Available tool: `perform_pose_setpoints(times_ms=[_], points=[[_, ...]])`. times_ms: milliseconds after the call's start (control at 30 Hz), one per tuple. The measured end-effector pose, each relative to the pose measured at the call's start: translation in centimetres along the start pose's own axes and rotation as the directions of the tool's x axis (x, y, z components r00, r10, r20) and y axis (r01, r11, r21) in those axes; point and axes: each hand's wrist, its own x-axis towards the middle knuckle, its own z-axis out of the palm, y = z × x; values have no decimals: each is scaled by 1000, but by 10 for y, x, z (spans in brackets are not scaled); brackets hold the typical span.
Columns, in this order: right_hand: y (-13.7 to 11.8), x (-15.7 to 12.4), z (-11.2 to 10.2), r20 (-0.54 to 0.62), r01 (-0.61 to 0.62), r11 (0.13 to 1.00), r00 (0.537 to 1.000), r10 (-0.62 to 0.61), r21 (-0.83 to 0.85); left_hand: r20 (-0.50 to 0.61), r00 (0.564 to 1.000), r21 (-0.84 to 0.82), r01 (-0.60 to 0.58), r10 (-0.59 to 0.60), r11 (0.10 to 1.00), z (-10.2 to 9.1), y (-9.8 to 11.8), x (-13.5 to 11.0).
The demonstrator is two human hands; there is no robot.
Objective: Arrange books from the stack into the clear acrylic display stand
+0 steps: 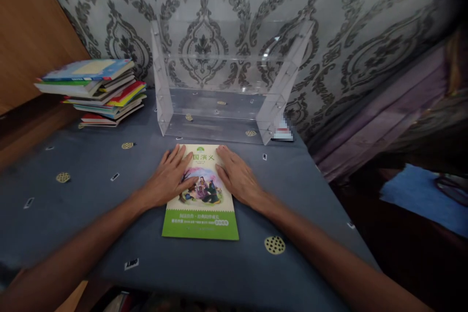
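Observation:
A book [201, 204] with a cream and green cover lies face up on the dark blue tablecloth, its picture showing figures under pink blossoms. My left hand [170, 178] rests on the book's left side, fingers stretched out and the thumb lying across the picture. Along the right edge lies my right hand [239, 175], its fingers extended near the upper corner and partly hidden from view. Neither hand grips the book. Just behind the book stands a clear acrylic rack [215, 129] with several tiers.
A stack of several books [95, 87] stands at the back left beside a wooden panel [36, 34]. Behind the rack's right foot lies a small blurred item [283, 131]. Patterned wall covering [203, 44] rises at the back. The table's right edge drops off near a blue cloth [420, 195].

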Motion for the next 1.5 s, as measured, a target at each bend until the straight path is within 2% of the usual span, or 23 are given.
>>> perform_pose_setpoints(times_ms=[267, 367, 467, 567, 633, 667, 733, 833, 900, 967, 1100, 1200, 1300, 1367, 1400, 1500], points=[[-12, -21, -1, 18, -29, 1000, 999, 29, -1, -81, 990, -31, 117, -119, 993, 8, 8, -4], [-19, -27, -1, 9, -32, 999, 999, 32, 12, -102, 987, -76, 116, -124, 990, 7, 11, -5], [-22, -29, 0, -4, -37, 999, 999, 37, 23, -124, 986, -163, 88, -108, 983, 1, 14, -4], [-24, -30, 0, -1, -47, 999, 999, 47, 24, -163, 978, -343, 66, -129, 937, -7, 11, -3], [-24, -30, 0, 2, -46, 999, 999, 46, 24, -199, 963, -519, 52, -180, 853, -10, 6, -1], [-25, -31, 0, 4, -47, 999, 999, 46, 24, -205, 954, -622, 47, -220, 782, -10, 3, 1], [-25, -31, -1, 10, -54, 998, 998, 54, 26, -171, 925, -816, 61, -340, 574, -10, -2, 4], [-26, -32, -1, 20, -63, 997, 998, 63, 37, 32, 851, -975, 141, -525, 170, -12, -4, 8], [-25, -32, 0, 19, -48, 997, 999, 47, 52, 227, 830, -973, 220, -510, -74, -15, 1, 10], [-25, -33, 2, 11, -30, 997, 1000, 29, 69, 354, 825, -933, 278, -440, -230, -20, 8, 10], [-25, -33, 2, 16, -43, 995, 999, 42, 92, 401, 794, -903, 258, -456, -345, -25, 19, 9], [-27, -33, -2, 20, -84, 983, 996, 82, 162, 416, 766, -893, 242, -491, -379, -26, 20, 11], [-29, -29, -7, -24, -163, 932, 983, 180, 323, 387, 752, -904, 194, -534, -381, -26, 19, 12], [-30, -25, -9, -31, -174, 844, 975, 220, 507, 348, 745, -918, 147, -569, -369, -28, 20, 14], [-31, -23, -10, -9, -164, 773, 977, 215, 612, 327, 739, -925, 122, -589, -361, -29, 20, 14], [-33, -19, -12, 119, -167, 487, 985, 128, 857, 278, 711, -938, 54, -646, -344, -34, 25, 18]])
